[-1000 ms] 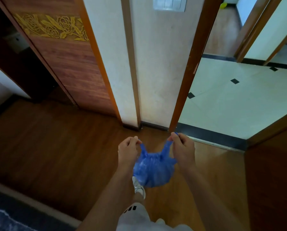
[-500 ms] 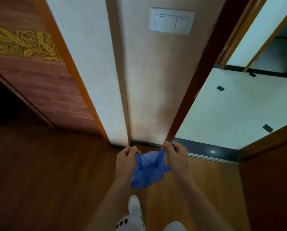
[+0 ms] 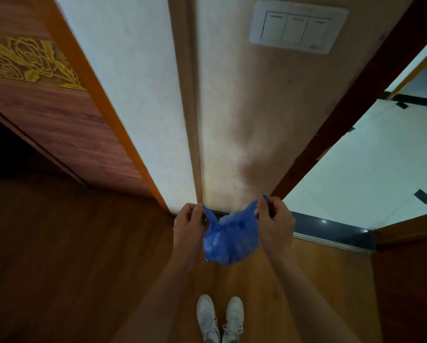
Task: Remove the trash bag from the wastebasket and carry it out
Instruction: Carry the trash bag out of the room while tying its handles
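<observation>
From the head view, I have the blue trash bag (image 3: 231, 240) hanging in the air between my two hands, above the wooden floor (image 3: 71, 256) and ahead of my white shoes (image 3: 219, 318). My left hand (image 3: 188, 221) is closed on the bag's left ear, pinching it between thumb and fingers; my right hand (image 3: 275, 219) is closed the same way on the right ear. The two ears are pulled apart, and the bag's body sags full and rounded below them. No wastebasket is in sight, so I judge the bag is already out and I am in the carrying step, perhaps about to tie the ears.

Straight ahead stands a narrow wall section (image 3: 244, 120) with a light switch plate (image 3: 297, 30). To its right a doorway opens onto a pale tiled floor (image 3: 380, 169) past a dark threshold strip (image 3: 331, 226). To the left is a wooden door (image 3: 58, 115) with gold carving.

Next, I think, I should bring the ears together, so that one hand can hold both or knot them, then turn right and step over the threshold, keeping the bag clear of the door frame (image 3: 343, 107).
</observation>
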A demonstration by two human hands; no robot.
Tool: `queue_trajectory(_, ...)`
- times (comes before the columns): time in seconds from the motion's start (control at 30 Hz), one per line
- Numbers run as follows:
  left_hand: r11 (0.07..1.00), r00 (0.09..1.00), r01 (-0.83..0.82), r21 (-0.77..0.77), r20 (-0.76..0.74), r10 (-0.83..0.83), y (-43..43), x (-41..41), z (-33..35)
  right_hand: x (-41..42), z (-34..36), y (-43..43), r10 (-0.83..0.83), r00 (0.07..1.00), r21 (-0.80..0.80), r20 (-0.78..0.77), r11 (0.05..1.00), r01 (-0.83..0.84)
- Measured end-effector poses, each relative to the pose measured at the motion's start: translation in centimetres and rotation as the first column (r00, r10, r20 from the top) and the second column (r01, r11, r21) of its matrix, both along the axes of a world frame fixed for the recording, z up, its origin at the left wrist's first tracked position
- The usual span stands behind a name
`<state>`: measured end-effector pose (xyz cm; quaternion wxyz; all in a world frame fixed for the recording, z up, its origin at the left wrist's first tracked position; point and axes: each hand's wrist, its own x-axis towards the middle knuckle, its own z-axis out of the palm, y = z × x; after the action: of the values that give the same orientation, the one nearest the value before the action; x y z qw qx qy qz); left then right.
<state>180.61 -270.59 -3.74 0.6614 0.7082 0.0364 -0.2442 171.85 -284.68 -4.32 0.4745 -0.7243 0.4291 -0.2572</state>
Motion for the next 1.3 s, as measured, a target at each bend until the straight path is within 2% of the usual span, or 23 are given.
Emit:
queue_trajectory(0.07, 1.0, 1.0, 0.019, -0.005, -0.006, -0.019, -0.3, 0.3, -1.0, 0.5, -0.8, -0.8, 0.012, 1.0, 0.009, 0.0, 1.0, -0.012)
queue_trajectory(0.2, 0.991, 0.997, 0.077, 0.107, 0.024, -0.08, -0.7, 0.8, -3.8, 0.8, -3.0, -1.4, 0.021, 1.0, 0.077, -0.018, 0.997, -0.02)
queue_trajectory(0.4, 0.971, 0.98, 0.112, 0.213, 0.139, -0.144, -1.8, 1.2, -9.8, 1.1, -9.4, -1.7, 0.01, 1.0, 0.205, 0.0, 0.979, -0.009)
queue_trajectory(0.47, 0.958, 0.973, 0.129, 0.256, 0.152, -0.172, -2.6, 1.6, -12.4, 1.5, -12.5, -1.8, 0.012, 1.0, 0.206, -0.02, 0.979, -0.008)
queue_trajectory(0.53, 0.944, 0.968, 0.164, 0.285, 0.14, -0.21, -3.3, 2.0, -15.3, 1.8, -16.0, -2.1, -0.002, 0.999, 0.188, -0.044, 0.982, 0.011)
queue_trajectory(0.7, 0.95, 0.98, 0.109, 0.292, 0.13, -0.153, -4.7, 3.5, -21.9, 5.0, -23.4, -3.2, -0.049, 0.994, 0.145, -0.094, 0.987, 0.062)
queue_trajectory(0.93, 0.941, 0.982, 0.042, 0.337, 0.162, -0.101, -8.0, 5.8, -31.2, 7.6, -33.8, -5.0, -0.092, 0.993, -0.05, -0.074, 0.995, 0.088)
queue_trajectory(1.07, 0.936, 0.979, 0.029, 0.351, 0.18, -0.098, -9.5, 6.7, -34.3, 8.5, -37.9, -6.7, -0.068, 0.997, -0.124, -0.033, 0.99, 0.063)
queue_trajectory(1.17, 0.929, 0.974, 0.04, 0.368, 0.193, -0.119, -10.4, 7.8, -35.8, 9.3, -39.4, -7.8, -0.012, 1.0, -0.241, -0.002, 0.97, 0.011)
queue_trajectory(1.3, 0.906, 0.916, 0.082, 0.415, 0.327, -0.232, -10.6, 8.7, -36.3, 9.6, -39.8, -8.7, 0.115, 0.993, -0.337, -0.017, 0.935, -0.114)
